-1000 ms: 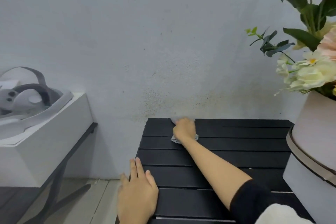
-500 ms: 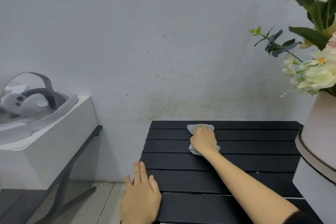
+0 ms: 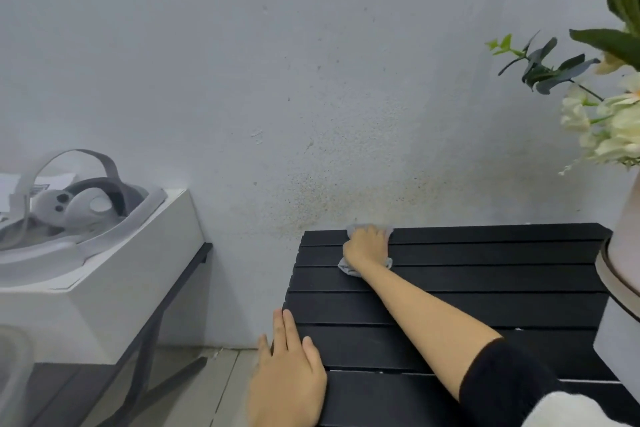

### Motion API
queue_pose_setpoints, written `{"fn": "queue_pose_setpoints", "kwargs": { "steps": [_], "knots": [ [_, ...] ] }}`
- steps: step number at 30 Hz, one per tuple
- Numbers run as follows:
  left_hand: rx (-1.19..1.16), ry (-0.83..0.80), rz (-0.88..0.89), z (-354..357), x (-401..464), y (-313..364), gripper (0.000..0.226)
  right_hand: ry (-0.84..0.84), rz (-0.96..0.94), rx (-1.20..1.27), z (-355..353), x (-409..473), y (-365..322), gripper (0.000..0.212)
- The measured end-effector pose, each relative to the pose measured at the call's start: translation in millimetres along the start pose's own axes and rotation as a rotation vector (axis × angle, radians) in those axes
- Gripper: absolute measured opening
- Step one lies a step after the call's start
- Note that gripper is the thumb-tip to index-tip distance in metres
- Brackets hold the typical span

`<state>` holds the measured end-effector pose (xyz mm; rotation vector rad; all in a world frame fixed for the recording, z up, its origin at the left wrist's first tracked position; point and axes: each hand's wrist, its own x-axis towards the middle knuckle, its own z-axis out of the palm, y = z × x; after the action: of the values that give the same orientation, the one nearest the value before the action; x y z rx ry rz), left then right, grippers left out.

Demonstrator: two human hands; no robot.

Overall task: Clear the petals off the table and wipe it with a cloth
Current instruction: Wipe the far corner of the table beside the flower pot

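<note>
Flowerpot crowds table — right hand presses cloth.

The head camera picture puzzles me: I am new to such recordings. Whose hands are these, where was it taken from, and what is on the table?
There is no machine here. A person wears a camera on the head, looking down at their own hands. The right hand presses a grey cloth onto the far slats of the black table, wiping it. The left hand rests flat on the near left edge, holding nothing. A flower box stands at the right. No petals show on the slats.
</note>
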<state>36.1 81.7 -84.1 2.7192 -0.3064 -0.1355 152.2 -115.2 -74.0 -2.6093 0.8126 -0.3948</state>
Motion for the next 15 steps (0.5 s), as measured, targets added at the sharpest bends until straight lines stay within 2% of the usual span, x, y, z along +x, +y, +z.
{"fn": "queue_pose_setpoints", "kwargs": {
  "steps": [4,6,8,11,14,15],
  "knots": [
    [-0.029,-0.020,0.010,-1,3,-1,0.055,-0.188,-0.327,0.141,21,-26,-63,0.030],
    [-0.054,-0.040,0.033,-4,3,-2,0.054,-0.254,-0.447,0.173,15,-43,-61,0.032],
    [-0.065,-0.032,0.069,-6,0,-4,0.053,-0.254,-0.478,0.164,6,-66,-34,0.034],
    [-0.071,-0.031,0.062,-9,-5,-6,0.051,-0.039,-0.285,0.090,-21,-105,35,0.031],
    [-0.092,0.066,0.168,-4,-3,-8,0.047,0.221,0.046,-0.013,-63,-119,121,0.024],
    [-0.128,0.060,0.153,-3,-4,-8,0.048,0.275,0.184,-0.062,-76,-119,143,0.027]
  ]
}}
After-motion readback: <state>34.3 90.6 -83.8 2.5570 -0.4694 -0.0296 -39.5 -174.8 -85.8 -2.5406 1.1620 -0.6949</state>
